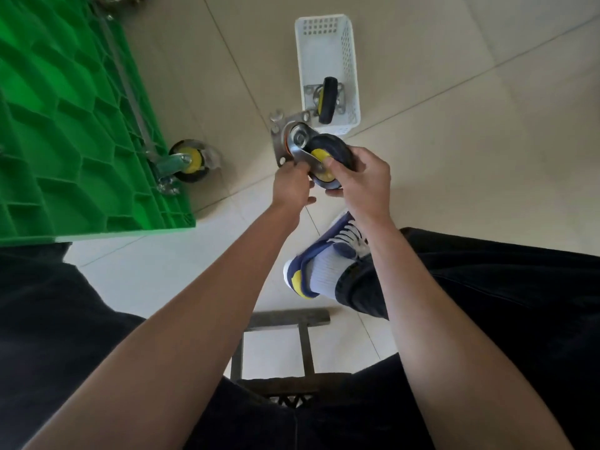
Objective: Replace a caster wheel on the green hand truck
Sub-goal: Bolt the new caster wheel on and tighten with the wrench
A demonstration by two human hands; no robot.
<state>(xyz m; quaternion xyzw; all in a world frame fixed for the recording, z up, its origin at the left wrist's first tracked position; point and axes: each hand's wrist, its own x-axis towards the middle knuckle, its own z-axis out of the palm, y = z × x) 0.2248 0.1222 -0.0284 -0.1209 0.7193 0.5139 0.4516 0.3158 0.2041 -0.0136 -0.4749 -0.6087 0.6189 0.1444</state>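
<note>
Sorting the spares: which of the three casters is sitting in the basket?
The caster in the white basket; one other is held in both hands, another stays mounted on the green hand truck.

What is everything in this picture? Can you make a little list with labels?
left hand: grips the held caster's metal bracket
right hand: grips its black wheel
held caster: black tyre, yellow hub, steel plate
white basket: on the floor, another caster inside
green hand truck: tipped over, one caster mounted
wrench: on the floor behind the held caster

On the tiled floor (454, 141) stand a white basket (349, 79) and the green hand truck (65, 108).
</note>
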